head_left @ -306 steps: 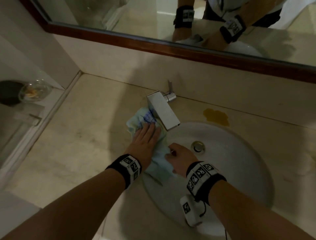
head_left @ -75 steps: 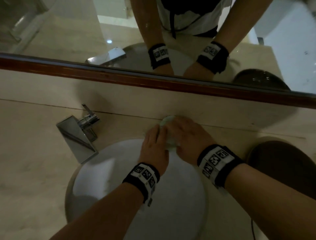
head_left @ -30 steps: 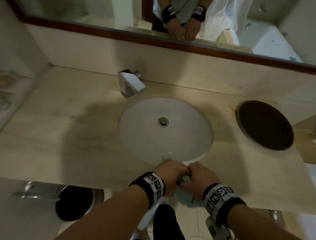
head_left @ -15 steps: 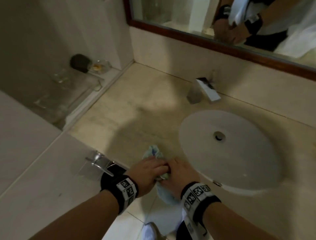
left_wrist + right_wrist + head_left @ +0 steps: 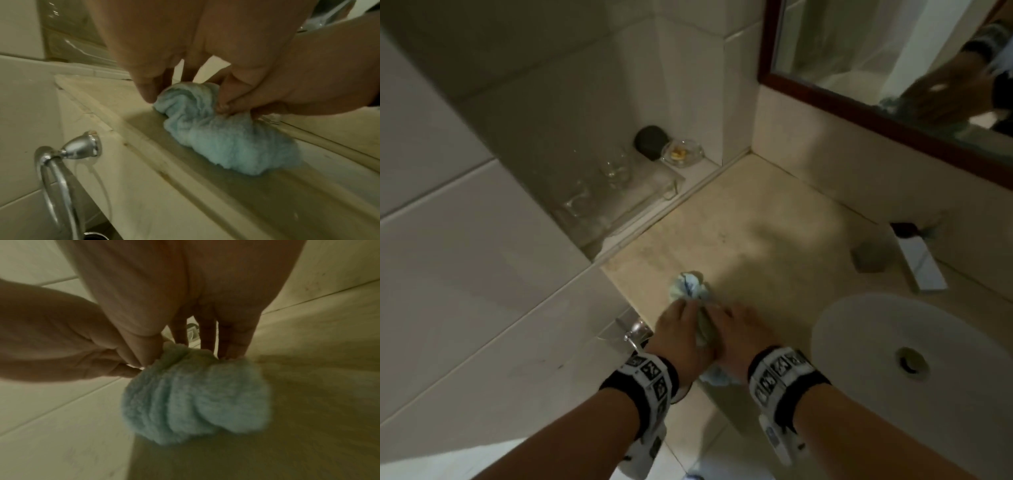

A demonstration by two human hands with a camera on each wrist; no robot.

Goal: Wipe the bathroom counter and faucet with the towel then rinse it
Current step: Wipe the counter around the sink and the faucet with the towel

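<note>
A bunched light-blue towel [image 5: 690, 287] lies at the front left corner of the beige counter [image 5: 756, 246]. Both hands press it there side by side. My left hand [image 5: 688, 310] grips the towel's left side; the left wrist view shows its fingers down on the towel [image 5: 216, 129]. My right hand [image 5: 719, 313] pinches the right side, and its fingers curl into the towel [image 5: 195, 402] in the right wrist view. A tail of cloth hangs over the counter's front edge. The square chrome faucet [image 5: 921, 267] stands at the back right, beside the white sink [image 5: 859, 359].
A chrome towel ring [image 5: 633, 334] is fixed to the tiled wall just left of my left hand, below the counter edge. Drinking glasses [image 5: 616, 168] and a small glass dish [image 5: 681, 152] sit on a recessed shelf at the back left. A wood-framed mirror [image 5: 825, 92] hangs above.
Both hands have slid the towel left along the counter's front edge, from beside the sink to the front left corner. My view has swung left.
</note>
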